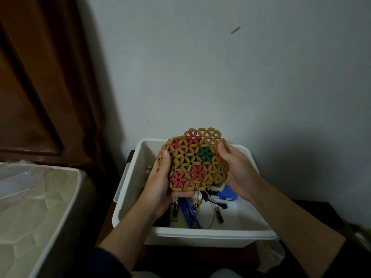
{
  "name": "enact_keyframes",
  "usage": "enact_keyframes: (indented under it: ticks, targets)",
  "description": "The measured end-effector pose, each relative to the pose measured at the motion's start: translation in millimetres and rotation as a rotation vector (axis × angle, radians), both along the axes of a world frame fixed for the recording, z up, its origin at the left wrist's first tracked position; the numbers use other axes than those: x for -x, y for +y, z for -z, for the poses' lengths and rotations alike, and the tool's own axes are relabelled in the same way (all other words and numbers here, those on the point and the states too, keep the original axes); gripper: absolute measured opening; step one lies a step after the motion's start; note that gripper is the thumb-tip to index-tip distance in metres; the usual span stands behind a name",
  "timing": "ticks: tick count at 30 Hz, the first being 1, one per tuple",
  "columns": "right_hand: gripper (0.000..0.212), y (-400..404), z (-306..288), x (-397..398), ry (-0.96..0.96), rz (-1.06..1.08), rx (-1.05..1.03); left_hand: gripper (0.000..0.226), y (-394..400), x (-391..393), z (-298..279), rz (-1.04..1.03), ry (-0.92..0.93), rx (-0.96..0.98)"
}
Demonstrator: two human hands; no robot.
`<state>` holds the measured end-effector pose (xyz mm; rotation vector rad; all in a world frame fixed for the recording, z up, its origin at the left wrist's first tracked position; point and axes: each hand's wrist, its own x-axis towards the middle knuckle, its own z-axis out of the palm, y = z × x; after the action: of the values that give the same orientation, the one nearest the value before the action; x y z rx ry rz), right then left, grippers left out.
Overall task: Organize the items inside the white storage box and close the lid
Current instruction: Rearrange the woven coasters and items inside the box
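Observation:
A round beaded mat (193, 161), tan with pink and green flower shapes, is held up over the open white storage box (200, 234). My left hand (160, 183) grips its left and lower edge, thumb on the front. My right hand (233, 167) grips its right edge. Inside the box lie batteries (219, 214), blue pens (188, 214), a thin cable (210, 217) and a blue device (227, 194), partly hidden by the mat. No lid is in view.
The box stands on a dark wooden surface (192, 255) against a pale wall (220, 77). A large white bin lined with clear plastic (36, 207) stands at the left. Dark brown wooden panelling (40, 87) fills the upper left.

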<state>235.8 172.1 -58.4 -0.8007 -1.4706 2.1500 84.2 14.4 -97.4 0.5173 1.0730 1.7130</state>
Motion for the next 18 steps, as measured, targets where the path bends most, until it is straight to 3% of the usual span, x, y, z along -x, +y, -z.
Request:
enact_keyframes:
  ticks: [5,9,14,18]
  targets:
    - [0.042,-6.3,-2.3,4.7,-0.064,-0.02,-0.061,0.049,2.0,-1.7,-1.1,-0.03,-0.01,0.042]
    - [0.033,-19.0,0.5,13.0,-0.185,0.136,-0.238,0.076,2.4,-1.4,0.4,0.052,-0.048,0.059]
    - [0.024,-29.3,6.5,23.4,-0.223,0.291,-0.393,0.052,2.6,-4.0,2.5,0.029,-0.007,0.015]
    - [0.029,-35.0,11.1,29.2,-0.154,0.349,-0.342,0.052,3.1,-5.4,3.7,-0.013,-0.012,-0.022]
